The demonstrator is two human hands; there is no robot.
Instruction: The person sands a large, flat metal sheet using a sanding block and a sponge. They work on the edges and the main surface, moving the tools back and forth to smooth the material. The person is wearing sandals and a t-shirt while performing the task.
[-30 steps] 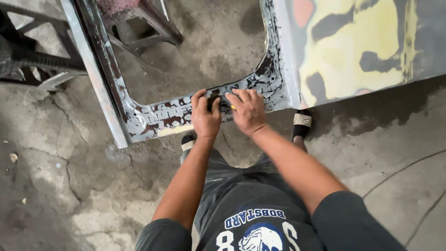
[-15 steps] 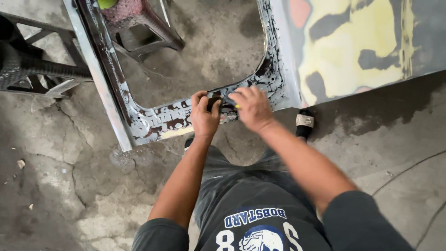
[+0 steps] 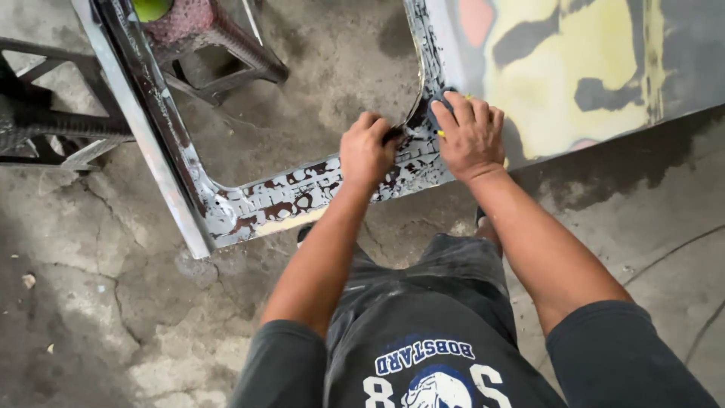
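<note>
A stripped car door [image 3: 574, 83] lies flat, its panel patched with yellow filler and its window frame [image 3: 287, 195] flaking with old paint. My right hand [image 3: 472, 136] presses a dark sanding pad [image 3: 436, 106] against the frame's inner corner, fingers curled over it. My left hand [image 3: 366, 151] is a closed fist on the lower frame rail just left of it, and a small dark abrasive piece [image 3: 393, 136] shows at its thumb. The two hands are a short gap apart. Most of the pad is hidden under my fingers.
Through the window opening stands a metal stool [image 3: 215, 53] with a reddish top and a yellow-green object [image 3: 151, 7] on it. A dark metal stand [image 3: 53, 125] is at the left. The cracked concrete floor [image 3: 98, 302] lies all around; my legs are below the door.
Both hands have moved right along the lower frame rail to its inner corner. The right hand now sits higher, over the corner curve, and the hands are a little farther apart.
</note>
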